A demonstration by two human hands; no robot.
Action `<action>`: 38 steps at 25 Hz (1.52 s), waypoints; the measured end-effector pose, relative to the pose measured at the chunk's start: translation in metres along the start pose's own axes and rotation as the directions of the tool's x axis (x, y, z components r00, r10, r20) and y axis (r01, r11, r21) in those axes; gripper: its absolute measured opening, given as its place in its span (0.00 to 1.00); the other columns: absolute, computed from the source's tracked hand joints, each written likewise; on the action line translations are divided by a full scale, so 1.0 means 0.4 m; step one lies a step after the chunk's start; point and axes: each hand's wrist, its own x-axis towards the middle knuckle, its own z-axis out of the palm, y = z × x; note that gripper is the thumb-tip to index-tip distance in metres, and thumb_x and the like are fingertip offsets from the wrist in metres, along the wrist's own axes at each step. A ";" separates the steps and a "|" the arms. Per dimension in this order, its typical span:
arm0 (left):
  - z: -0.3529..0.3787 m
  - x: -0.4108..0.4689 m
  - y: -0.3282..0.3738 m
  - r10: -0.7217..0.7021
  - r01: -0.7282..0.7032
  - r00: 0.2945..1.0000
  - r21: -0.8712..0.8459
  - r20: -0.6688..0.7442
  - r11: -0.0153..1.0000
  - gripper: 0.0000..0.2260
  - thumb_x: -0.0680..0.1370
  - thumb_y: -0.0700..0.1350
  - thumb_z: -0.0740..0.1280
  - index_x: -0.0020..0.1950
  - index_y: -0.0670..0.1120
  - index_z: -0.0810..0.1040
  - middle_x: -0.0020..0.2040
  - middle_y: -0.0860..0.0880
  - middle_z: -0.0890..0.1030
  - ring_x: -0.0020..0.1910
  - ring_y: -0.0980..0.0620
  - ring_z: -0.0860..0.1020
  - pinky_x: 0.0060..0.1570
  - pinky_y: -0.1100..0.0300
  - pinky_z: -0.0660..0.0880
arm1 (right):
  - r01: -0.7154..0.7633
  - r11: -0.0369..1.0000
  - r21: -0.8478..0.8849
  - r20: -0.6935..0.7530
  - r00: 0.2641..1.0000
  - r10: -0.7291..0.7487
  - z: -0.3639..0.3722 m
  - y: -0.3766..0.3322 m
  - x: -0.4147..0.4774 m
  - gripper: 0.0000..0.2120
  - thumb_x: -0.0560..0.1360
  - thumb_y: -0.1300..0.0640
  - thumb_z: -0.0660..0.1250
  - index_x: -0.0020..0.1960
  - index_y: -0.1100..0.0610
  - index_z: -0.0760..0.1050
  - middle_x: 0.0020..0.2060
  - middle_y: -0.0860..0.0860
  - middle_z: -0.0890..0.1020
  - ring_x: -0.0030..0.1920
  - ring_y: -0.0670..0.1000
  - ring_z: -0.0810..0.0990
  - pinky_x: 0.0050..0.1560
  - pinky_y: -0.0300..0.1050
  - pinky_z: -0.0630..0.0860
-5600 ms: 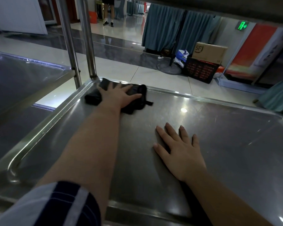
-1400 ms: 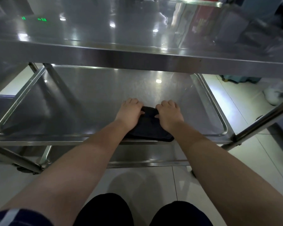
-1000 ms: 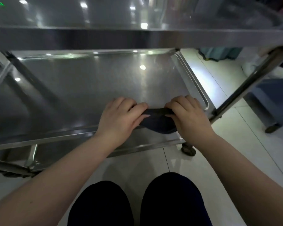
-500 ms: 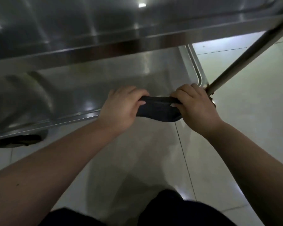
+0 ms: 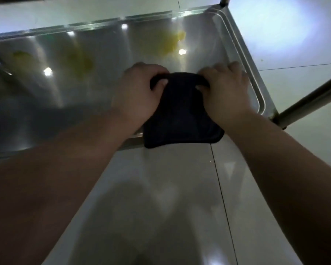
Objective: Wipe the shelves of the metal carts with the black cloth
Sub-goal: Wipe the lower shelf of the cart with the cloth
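Head view.

Risk of dropping the black cloth (image 5: 182, 111) onto the floor (image 5: 161, 188): draped past the near edge of the shelf (image 5: 46, 104), close to its right near corner, and freed by any loosened pinch.

Risk of missed soiling: yellowish patches (image 5: 170, 43) (smears or reflections, cannot tell) toward the far edge, well apart from the cloth.

Risk of knuckles striking the raised right rim.

Left hand (image 5: 139, 96): fingers curled, pinching the cloth's upper left edge.

Right hand (image 5: 225, 94): fingers curled, pinching the upper right edge.
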 end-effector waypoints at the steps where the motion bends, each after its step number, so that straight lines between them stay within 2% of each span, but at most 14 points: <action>1: 0.023 0.030 -0.030 -0.062 0.058 0.997 0.090 0.046 0.994 0.16 0.80 0.50 0.63 0.67 0.51 0.76 0.60 0.46 0.78 0.58 0.50 0.74 0.59 0.64 0.69 | -0.040 0.997 -0.071 0.113 0.992 0.048 0.028 -0.016 0.027 0.22 0.80 0.47 0.60 0.73 0.49 0.66 0.70 0.58 0.68 0.71 0.65 0.60 0.70 0.65 0.54; 2: 0.044 0.041 -0.069 -0.155 0.133 0.982 0.186 0.108 0.973 0.19 0.81 0.51 0.61 0.72 0.51 0.71 0.66 0.43 0.75 0.65 0.44 0.71 0.65 0.56 0.68 | -0.040 0.995 -0.093 0.229 0.972 0.060 0.061 -0.035 0.034 0.28 0.79 0.40 0.57 0.77 0.43 0.55 0.77 0.55 0.57 0.76 0.65 0.50 0.71 0.69 0.45; 4: 0.059 0.019 -0.158 -0.319 0.241 0.932 0.362 0.172 0.900 0.22 0.83 0.52 0.55 0.78 0.52 0.60 0.77 0.43 0.63 0.75 0.40 0.59 0.73 0.44 0.58 | 0.000 0.998 -0.059 0.396 0.918 0.023 0.132 -0.062 0.005 0.33 0.76 0.29 0.48 0.77 0.34 0.40 0.79 0.47 0.40 0.76 0.65 0.35 0.70 0.74 0.35; 6: 0.054 -0.019 -0.236 -0.390 0.268 0.903 0.468 0.183 0.842 0.24 0.83 0.56 0.48 0.80 0.57 0.51 0.80 0.48 0.52 0.79 0.42 0.47 0.75 0.39 0.46 | 0.047 0.995 -0.088 0.418 0.908 -0.006 0.178 -0.063 -0.035 0.33 0.72 0.25 0.39 0.74 0.31 0.33 0.78 0.45 0.34 0.74 0.65 0.29 0.67 0.75 0.33; 9: 0.062 -0.036 -0.280 -0.419 0.256 0.884 0.537 0.207 0.804 0.26 0.80 0.61 0.39 0.78 0.62 0.43 0.81 0.52 0.45 0.79 0.45 0.42 0.72 0.36 0.39 | 0.073 0.987 -0.142 0.351 0.936 -0.019 0.203 -0.058 -0.043 0.34 0.68 0.24 0.32 0.72 0.31 0.30 0.78 0.46 0.34 0.74 0.67 0.29 0.66 0.76 0.33; 13: 0.074 -0.043 -0.279 -0.389 0.239 0.904 0.542 0.179 0.806 0.26 0.79 0.61 0.38 0.79 0.62 0.43 0.81 0.52 0.45 0.79 0.45 0.43 0.73 0.35 0.40 | 0.091 0.984 -0.153 0.324 0.945 -0.037 0.222 -0.065 -0.018 0.34 0.66 0.22 0.30 0.70 0.28 0.28 0.78 0.46 0.34 0.74 0.67 0.31 0.66 0.76 0.32; 21: 0.070 -0.052 -0.298 -0.366 0.242 0.918 0.514 0.154 0.823 0.27 0.79 0.61 0.37 0.79 0.61 0.43 0.81 0.53 0.45 0.79 0.48 0.43 0.74 0.37 0.39 | 0.032 0.988 -0.149 0.376 0.926 0.026 0.311 -0.133 0.411 0.36 0.68 0.21 0.40 0.73 0.28 0.39 0.79 0.46 0.42 0.76 0.67 0.36 0.65 0.78 0.34; 25: 0.074 -0.047 -0.292 -0.397 0.268 0.906 0.528 0.146 0.806 0.27 0.80 0.60 0.39 0.79 0.59 0.40 0.81 0.53 0.42 0.79 0.47 0.41 0.74 0.37 0.40 | 0.020 0.993 -0.119 0.405 0.914 0.030 0.283 -0.103 0.341 0.35 0.69 0.22 0.40 0.74 0.29 0.40 0.79 0.44 0.42 0.76 0.65 0.35 0.65 0.78 0.33; 29: 0.078 -0.043 -0.288 -0.395 0.264 0.908 0.544 0.138 0.796 0.28 0.78 0.60 0.36 0.79 0.59 0.39 0.81 0.52 0.42 0.79 0.45 0.41 0.73 0.35 0.40 | 0.088 0.992 -0.093 0.352 0.935 -0.049 0.218 -0.058 0.059 0.33 0.70 0.23 0.36 0.73 0.28 0.36 0.79 0.45 0.42 0.76 0.65 0.36 0.67 0.76 0.35; 32: 0.079 -0.044 -0.289 -0.390 0.251 0.909 0.552 0.147 0.795 0.28 0.78 0.60 0.36 0.79 0.59 0.39 0.81 0.51 0.42 0.79 0.45 0.41 0.73 0.35 0.40 | 0.159 0.976 -0.146 0.378 0.921 -0.093 0.191 -0.053 -0.074 0.32 0.69 0.24 0.33 0.72 0.28 0.31 0.79 0.46 0.40 0.76 0.66 0.35 0.67 0.76 0.35; 35: 0.080 -0.047 -0.287 -0.378 0.255 0.917 0.541 0.128 0.802 0.27 0.79 0.59 0.38 0.79 0.57 0.40 0.81 0.50 0.43 0.79 0.44 0.41 0.73 0.36 0.40 | 0.140 0.982 -0.126 0.371 0.925 -0.084 0.208 -0.069 0.020 0.34 0.66 0.21 0.33 0.70 0.27 0.31 0.78 0.47 0.37 0.74 0.69 0.33 0.66 0.75 0.30; 38: 0.081 -0.049 -0.283 -0.371 0.250 0.921 0.547 0.121 0.799 0.27 0.80 0.58 0.38 0.80 0.55 0.40 0.81 0.49 0.44 0.79 0.44 0.42 0.73 0.35 0.41 | 0.080 0.988 -0.134 0.351 0.936 -0.028 0.261 -0.102 0.233 0.35 0.67 0.20 0.38 0.72 0.27 0.36 0.79 0.47 0.39 0.74 0.70 0.34 0.65 0.77 0.30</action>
